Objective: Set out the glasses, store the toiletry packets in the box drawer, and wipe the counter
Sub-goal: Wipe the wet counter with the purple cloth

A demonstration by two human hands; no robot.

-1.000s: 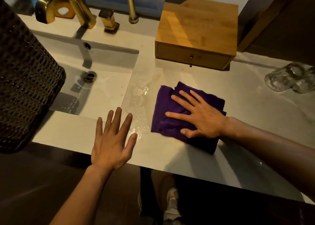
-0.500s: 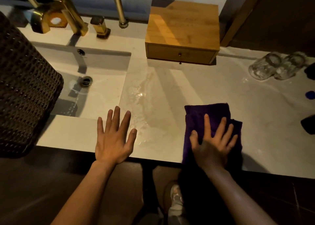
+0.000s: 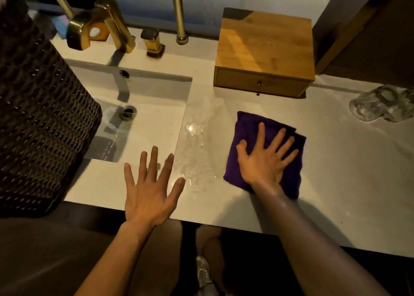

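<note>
Right hand flat on the purple cloth, fingers spread wide, palm pressing down, not gripping. Cloth is folded into a rough rectangle, deep purple, soft terry-like texture, edges slightly uneven; it lies on the pale table in front of the wooden box, just right of the wet patch. Left hand open, fingers splayed, holding nothing, over the table's front edge by the sink's near right corner; cannot tell if it touches the surface. Wet patch glints between the two hands, small puddles and streaks running along the sink's right edge. Box is light bamboo-coloured, drawer shut, small dark knob at front centre, stands at the back of the table. Two clear glasses at far right of the table, close together, touching or nearly so; blurred, orientation hard to tell. Gold faucet and gold handle behind the sink. Dark woven basket fills the left side, overlapping the sink's left edge in view.
</note>
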